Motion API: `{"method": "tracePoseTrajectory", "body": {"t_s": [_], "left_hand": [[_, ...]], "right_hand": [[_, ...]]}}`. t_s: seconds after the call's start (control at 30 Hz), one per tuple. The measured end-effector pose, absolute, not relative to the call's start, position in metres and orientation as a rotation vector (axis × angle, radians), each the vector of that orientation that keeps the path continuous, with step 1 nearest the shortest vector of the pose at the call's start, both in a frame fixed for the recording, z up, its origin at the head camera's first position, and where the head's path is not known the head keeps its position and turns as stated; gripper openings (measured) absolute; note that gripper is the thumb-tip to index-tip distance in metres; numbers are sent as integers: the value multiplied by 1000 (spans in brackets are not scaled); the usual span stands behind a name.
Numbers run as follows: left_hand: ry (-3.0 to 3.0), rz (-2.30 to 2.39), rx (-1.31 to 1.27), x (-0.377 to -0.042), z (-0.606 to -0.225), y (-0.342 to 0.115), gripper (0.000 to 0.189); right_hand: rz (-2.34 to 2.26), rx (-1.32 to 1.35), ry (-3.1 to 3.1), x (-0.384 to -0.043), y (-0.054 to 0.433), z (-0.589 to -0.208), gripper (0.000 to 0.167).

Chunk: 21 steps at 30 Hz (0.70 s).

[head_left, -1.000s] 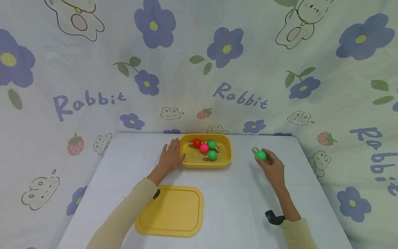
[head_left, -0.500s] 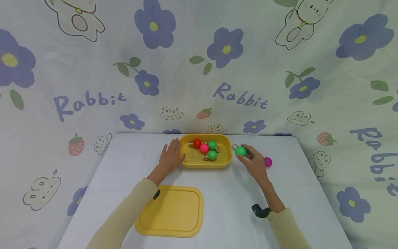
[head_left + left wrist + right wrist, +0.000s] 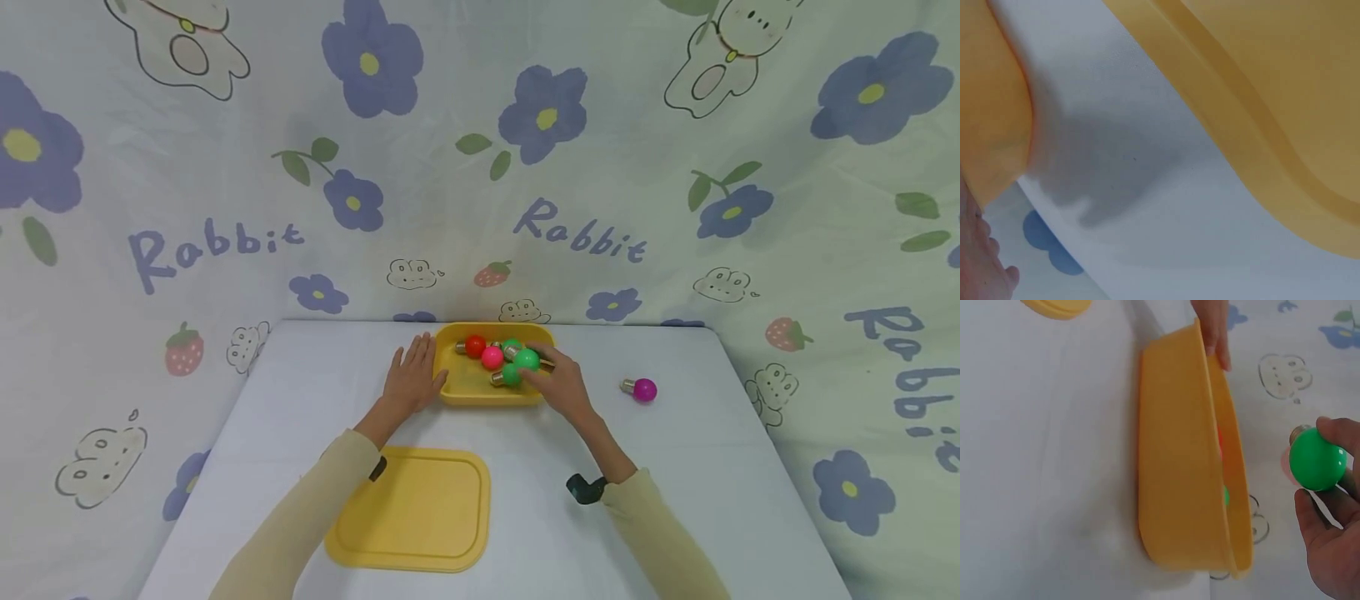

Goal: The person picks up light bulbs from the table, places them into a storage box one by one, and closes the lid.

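Note:
In the head view my right hand holds a green light bulb above the right part of a yellow bin. The right wrist view shows thumb and fingers pinching that green bulb by its round glass, metal base pointing away. Inside the bin lie a red bulb, a pink bulb and two more green bulbs, partly hidden behind the held one. My left hand rests with straight fingers against the bin's left side. A purple bulb lies on the table to the right.
A flat yellow lid lies on the white table in front of the bin, partly beneath the left forearm. Behind the table hangs a patterned cloth with flowers and rabbits.
My right hand has carried the green bulb leftward from the right side of the table to over the bin, uncovering the purple bulb. The left hand has stayed in place.

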State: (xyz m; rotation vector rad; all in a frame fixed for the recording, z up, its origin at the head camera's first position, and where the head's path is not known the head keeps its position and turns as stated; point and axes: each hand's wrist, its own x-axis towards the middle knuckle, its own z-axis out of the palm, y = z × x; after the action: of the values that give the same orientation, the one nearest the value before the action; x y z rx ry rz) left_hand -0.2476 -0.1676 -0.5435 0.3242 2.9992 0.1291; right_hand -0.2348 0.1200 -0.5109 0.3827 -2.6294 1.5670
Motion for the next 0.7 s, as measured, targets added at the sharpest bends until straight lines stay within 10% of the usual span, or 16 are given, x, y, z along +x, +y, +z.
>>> {"method": "tracePoseTrajectory", "body": {"t_s": [0.7], "left_hand": [[2999, 158, 335, -245, -542, -168, 74]], "right_hand": [[1372, 502, -2820, -257, 47, -536, 41]]}}
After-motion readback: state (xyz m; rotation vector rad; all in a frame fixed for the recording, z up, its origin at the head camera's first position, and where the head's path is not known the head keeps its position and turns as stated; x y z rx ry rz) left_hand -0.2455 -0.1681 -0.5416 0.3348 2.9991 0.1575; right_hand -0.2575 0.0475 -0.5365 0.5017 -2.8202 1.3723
